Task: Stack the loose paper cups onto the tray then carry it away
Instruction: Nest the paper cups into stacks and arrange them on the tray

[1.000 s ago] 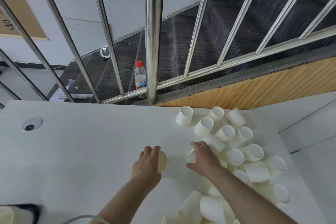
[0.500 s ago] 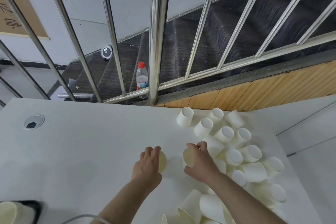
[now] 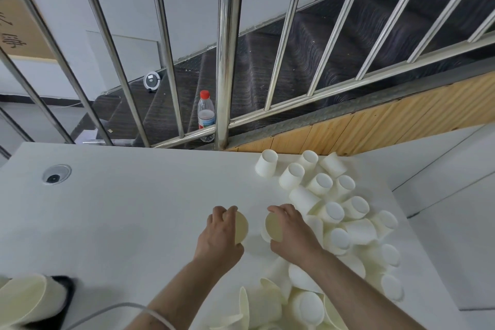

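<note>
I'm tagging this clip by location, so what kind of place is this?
Probably an indoor landing beside a staircase, not a kitchen: a white table stands against a steel railing, dark carpeted stairs descend behind it, and a water bottle sits on a step.

Steel railing (image 3: pixel 223 61) — plastic bottle (image 3: pixel 206 115) behind it, on dark stairs (image 3: pixel 308 43).

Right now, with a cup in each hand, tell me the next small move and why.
Probably slide the cup in the right hand into the cup held by the left hand. Both paper cups lie on their sides with their mouths facing each other across a small gap above the white table, so nesting them looks like the nearest step before the stack goes to the tray.
</note>
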